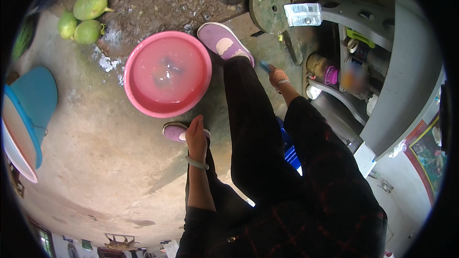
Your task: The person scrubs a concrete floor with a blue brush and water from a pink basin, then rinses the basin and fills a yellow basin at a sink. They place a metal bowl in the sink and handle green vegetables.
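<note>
A pink plastic basin (136, 102) of cloudy water stands on the floor between my feet; dark, blurred shapes show in the water and I cannot tell what they are. My left hand (196, 138), with a bracelet at the wrist, hangs over the purple shoe (174, 131), just below the basin's rim, holding nothing that shows. On the other side of my leg, my right hand (278, 76) grips a small blue item (265, 66), too blurred to name. The second purple shoe (224, 41) rests close against the basin.
Several green gourds (89, 6) lie on the floor at the upper left. Blue and pink basins (39, 93) lean at the left. A round stone disc (267, 9) and a white packet (304, 14) are beyond my right hand. Shelves (362, 25) with jars stand at the right.
</note>
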Demonstrator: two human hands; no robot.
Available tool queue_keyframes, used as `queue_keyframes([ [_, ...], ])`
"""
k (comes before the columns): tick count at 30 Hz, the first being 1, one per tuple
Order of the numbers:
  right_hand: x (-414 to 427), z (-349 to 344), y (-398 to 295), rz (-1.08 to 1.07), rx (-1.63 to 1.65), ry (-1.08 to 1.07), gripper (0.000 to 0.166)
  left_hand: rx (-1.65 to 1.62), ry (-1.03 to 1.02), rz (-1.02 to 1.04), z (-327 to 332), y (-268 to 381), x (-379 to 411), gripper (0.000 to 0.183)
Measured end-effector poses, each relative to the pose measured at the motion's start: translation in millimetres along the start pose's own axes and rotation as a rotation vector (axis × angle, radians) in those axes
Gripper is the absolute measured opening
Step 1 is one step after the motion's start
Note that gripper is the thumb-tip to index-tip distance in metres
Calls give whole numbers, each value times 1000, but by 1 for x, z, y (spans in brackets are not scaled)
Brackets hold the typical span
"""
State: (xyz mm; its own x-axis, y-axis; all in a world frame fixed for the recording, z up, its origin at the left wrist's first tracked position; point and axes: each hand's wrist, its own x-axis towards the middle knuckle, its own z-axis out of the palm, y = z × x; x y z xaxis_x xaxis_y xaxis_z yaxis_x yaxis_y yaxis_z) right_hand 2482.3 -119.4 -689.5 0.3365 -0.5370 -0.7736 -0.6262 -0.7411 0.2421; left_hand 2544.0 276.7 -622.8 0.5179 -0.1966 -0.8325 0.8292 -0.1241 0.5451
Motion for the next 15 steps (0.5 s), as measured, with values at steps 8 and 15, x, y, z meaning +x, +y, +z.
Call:
queue_keyframes([
  [8,10,-14,-73,-52,-80,2,45,69,24,-14,-4,3,-3,29],
  [15,-13,-52,-104,-107,14,338,49,41,68,15,-7,-5,-13,26],
])
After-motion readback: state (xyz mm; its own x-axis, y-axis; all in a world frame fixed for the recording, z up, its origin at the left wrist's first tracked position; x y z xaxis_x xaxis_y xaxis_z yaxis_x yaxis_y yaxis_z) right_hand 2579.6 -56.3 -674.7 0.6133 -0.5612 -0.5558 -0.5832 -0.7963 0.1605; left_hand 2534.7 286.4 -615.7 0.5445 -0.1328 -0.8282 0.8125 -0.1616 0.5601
